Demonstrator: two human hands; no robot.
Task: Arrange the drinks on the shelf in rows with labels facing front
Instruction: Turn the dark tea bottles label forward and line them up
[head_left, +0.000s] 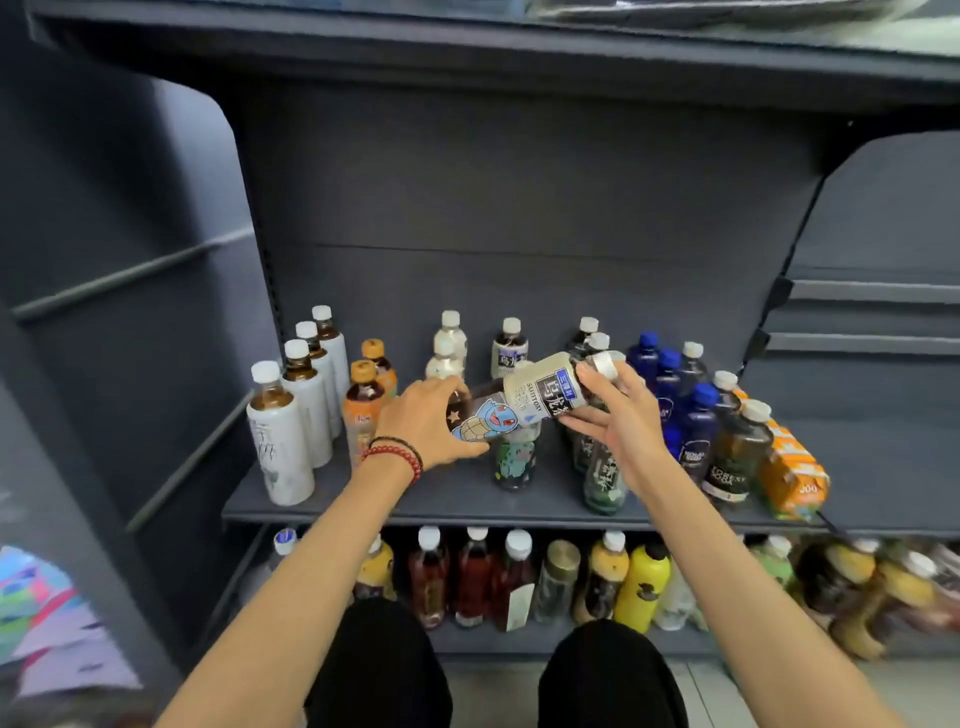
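On the dark shelf (415, 506) drinks stand in loose rows. My left hand (423, 421), wearing bead bracelets, grips a dark bottle with a blue cartoon turtle label (485, 415), tilted on its side above a green-labelled bottle (514, 460). My right hand (615, 415) holds a beige Suntory tea bottle (545, 392) tipped sideways, its white cap to the right. White-labelled tea bottles (283, 441) line the left side, with orange-capped bottles (363, 410) beside them. Blue bottles (698, 426) and dark soda bottles (737, 452) stand at right.
An orange multipack (792, 475) lies at the shelf's right end. The lower shelf holds several bottles, red ones (472, 577) and a yellow one (641, 584). A dark side panel (130, 312) stands on the left. My knees (379, 670) are below.
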